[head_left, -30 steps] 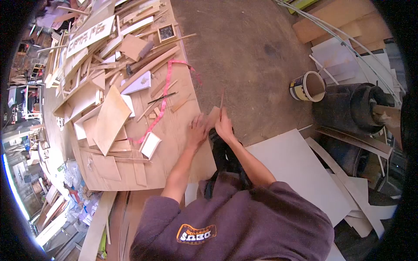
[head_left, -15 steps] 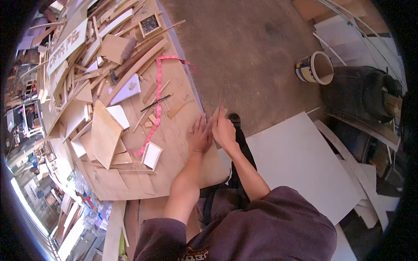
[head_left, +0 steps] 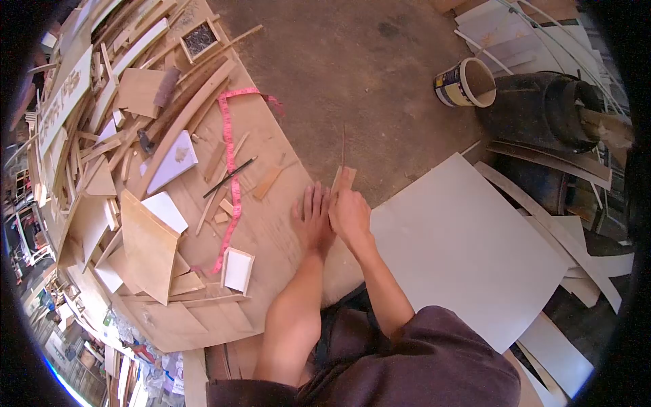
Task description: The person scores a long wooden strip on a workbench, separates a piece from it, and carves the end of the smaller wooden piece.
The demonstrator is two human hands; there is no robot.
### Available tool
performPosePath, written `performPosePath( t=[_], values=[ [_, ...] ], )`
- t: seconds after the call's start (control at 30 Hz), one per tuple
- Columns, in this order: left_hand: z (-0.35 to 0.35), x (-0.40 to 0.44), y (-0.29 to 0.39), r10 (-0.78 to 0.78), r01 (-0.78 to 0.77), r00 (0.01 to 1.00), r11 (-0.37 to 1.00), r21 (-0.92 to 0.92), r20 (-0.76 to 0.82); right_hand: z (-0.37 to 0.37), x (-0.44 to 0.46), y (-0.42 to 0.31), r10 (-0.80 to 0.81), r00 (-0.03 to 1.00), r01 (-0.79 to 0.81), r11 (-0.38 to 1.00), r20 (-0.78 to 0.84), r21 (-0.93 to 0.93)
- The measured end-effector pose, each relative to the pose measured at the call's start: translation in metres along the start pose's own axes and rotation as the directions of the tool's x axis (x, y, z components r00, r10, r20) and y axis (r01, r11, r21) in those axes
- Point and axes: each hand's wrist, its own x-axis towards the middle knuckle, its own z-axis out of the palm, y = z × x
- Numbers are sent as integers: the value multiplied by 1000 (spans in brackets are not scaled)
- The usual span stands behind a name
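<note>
My left hand (head_left: 314,220) lies flat on the plywood table (head_left: 274,230) near its edge, fingers stretched out. Close beside it, my right hand (head_left: 350,217) is closed with the index finger extended. A thin, dark, blade-like tool (head_left: 344,146) seen edge-on points forward from the right hand; its grip is hidden. Under the index finger shows a small light wood piece (head_left: 347,175), and I cannot tell whether it is part of the tool. To the left lie a pink measuring tape (head_left: 235,183), a black pencil (head_left: 230,176) and small wood offcuts (head_left: 269,182).
Wood scraps (head_left: 146,230) are heaped across the table's left side, with a small box of dark bits (head_left: 200,39) and a white-faced wooden tray (head_left: 238,270). On the right are a white board (head_left: 461,251), a bucket (head_left: 464,85) and a black container (head_left: 542,112).
The view has shifted, so the table things appear further left and lower. More of the thin tool and the wood piece shows ahead of my right hand. My left hand stays flat.
</note>
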Motion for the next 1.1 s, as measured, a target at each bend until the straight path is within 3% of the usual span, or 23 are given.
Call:
performPosePath(
  t=[0.27, 0.33, 0.43, 0.63, 0.83, 0.93, 1.1],
  values=[
    [14, -6, -3, 5, -13, 999, 987, 163, 44, 11, 0, -3, 73, 995, -73, 997, -70, 6],
    [13, -6, -4, -1, -5, 999, 991, 130, 50, 19, 4, 1, -54, 998, 53, 998, -27, -24],
    [13, -5, -3, 16, -19, 1000, 975, 220, 17, 12, -5, 3, -46, 999, 45, 997, -15, -59],
    [13, -6, -4, 7, -11, 1000, 991, 134, 28, 16, -5, 6, -54, 995, 53, 999, -80, -9],
    [14, -7, -4, 39, -32, 999, 968, 250, -21, 12, -23, 5, -1, 999, 1, 1000, -35, -3],
    [16, -5, -3, 9, -5, 1000, 990, 144, -26, 17, -11, 8, -79, 995, 79, 997, -54, 1],
    [18, -5, -7, 33, -26, 999, 981, 192, -36, 15, -26, 6, -33, 996, 36, 999, -78, 38]
  ],
)
